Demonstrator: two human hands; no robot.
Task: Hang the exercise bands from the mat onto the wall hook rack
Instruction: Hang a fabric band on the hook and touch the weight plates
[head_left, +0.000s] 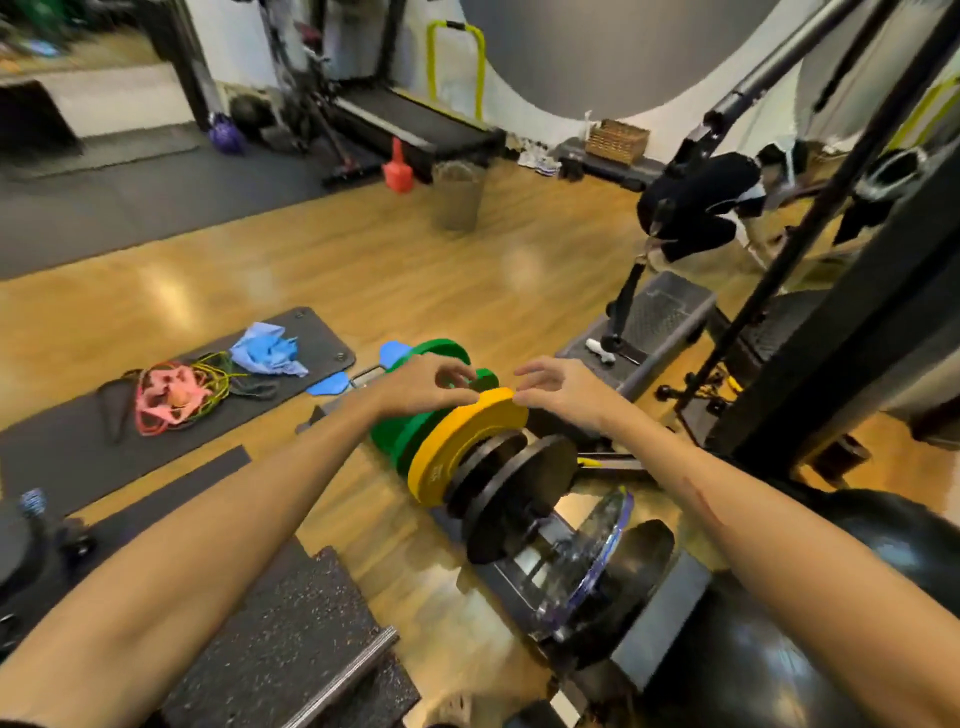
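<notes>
Gym, wood floor (322, 270). Far left: black mat (62, 452) carrying tangled exercise bands (176, 397), pink, red, yellow-green loops, heaped. Centre: left hand (421, 387), right hand (563, 389), fingers loosely curled, grasping nothing, over yellow plate (467, 441).

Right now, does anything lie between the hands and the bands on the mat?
Nothing visible blocks them. Both hands, left and right, hover over the weight plates; the bands lie left on the mat, bare floor between.

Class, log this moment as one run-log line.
tangled pink, yellow and black exercise bands: on dark mat | left hand, right hand: open, over yellow weight plate
</notes>
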